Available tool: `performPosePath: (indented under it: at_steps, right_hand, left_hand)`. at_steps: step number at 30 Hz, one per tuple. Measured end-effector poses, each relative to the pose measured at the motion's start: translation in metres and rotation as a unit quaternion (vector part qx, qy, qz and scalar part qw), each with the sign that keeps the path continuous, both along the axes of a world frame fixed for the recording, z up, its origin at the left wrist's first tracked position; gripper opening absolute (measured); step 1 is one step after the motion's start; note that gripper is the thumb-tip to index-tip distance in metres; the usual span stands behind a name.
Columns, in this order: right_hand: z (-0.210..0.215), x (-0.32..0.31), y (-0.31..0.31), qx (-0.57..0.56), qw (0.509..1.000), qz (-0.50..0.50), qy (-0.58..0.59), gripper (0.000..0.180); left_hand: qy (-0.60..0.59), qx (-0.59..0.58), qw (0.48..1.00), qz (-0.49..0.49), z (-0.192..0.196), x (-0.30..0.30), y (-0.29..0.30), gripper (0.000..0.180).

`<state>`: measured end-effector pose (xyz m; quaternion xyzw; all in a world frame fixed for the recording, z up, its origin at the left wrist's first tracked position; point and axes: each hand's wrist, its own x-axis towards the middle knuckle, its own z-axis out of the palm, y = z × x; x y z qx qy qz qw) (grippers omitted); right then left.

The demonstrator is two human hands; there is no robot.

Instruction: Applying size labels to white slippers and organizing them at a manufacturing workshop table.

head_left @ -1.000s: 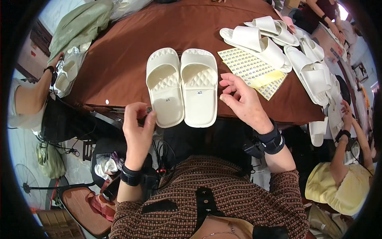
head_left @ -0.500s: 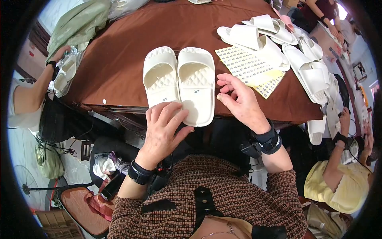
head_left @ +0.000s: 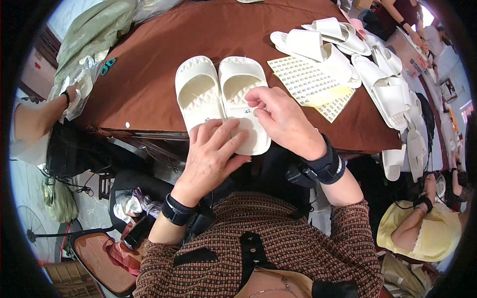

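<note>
Two white slippers (head_left: 197, 79) lie side by side at the near edge of a brown-covered tabletop (head_left: 144, 79), toes pointing away. The left hand (head_left: 207, 158) lies over the left slipper's heel, fingers slightly spread. The right hand (head_left: 288, 119) bends over the right slipper (head_left: 242, 74), beside its small label (head_left: 247, 111); whether thumb and forefinger meet, I cannot tell.

There's a green sheet (head_left: 94, 32) slumped along the tabletop (head_left: 154, 64)'s left edge, a teal loopy thing (head_left: 105, 70) just in from it, white dot (head_left: 127, 124) near the front edge. Red cloth (head_left: 119, 256) on a brown chair (head_left: 92, 249), too.
</note>
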<state>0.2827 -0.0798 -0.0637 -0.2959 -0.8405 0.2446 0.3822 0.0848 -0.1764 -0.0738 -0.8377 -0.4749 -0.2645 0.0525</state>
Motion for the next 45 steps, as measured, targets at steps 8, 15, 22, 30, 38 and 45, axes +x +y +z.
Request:
performPosePath:
  at_steps: [8,15,22,30,38,45]
  right_hand:
    - [-0.004,-0.008,0.009,0.013,0.998,0.026,-0.048,0.030]
    - [-0.002,-0.008,0.010,-0.024,0.997,0.032,-0.070,0.035]
    - [-0.002,-0.008,0.012,-0.025,0.996,0.031,-0.075,0.035]
    - [-0.004,-0.010,0.015,-0.067,0.997,0.030,-0.038,0.034]
    - [-0.003,-0.011,0.016,-0.030,0.997,0.030,-0.069,0.032]
    - [-0.001,-0.013,0.014,-0.019,0.997,0.029,-0.070,0.031]
  left_hand:
    - [-0.013,-0.008,1.000,0.008,-0.001,0.000,0.000,0.051]
    - [-0.031,-0.011,0.999,0.011,-0.001,0.000,0.000,0.052]
    - [-0.013,0.002,1.000,0.007,-0.002,-0.001,0.001,0.052]
    - [-0.035,-0.013,0.999,0.015,-0.002,0.001,-0.001,0.053]
    - [-0.024,-0.006,1.000,0.009,-0.003,0.000,0.001,0.052]
    - [-0.038,-0.020,0.999,0.011,-0.002,0.000,0.000,0.051]
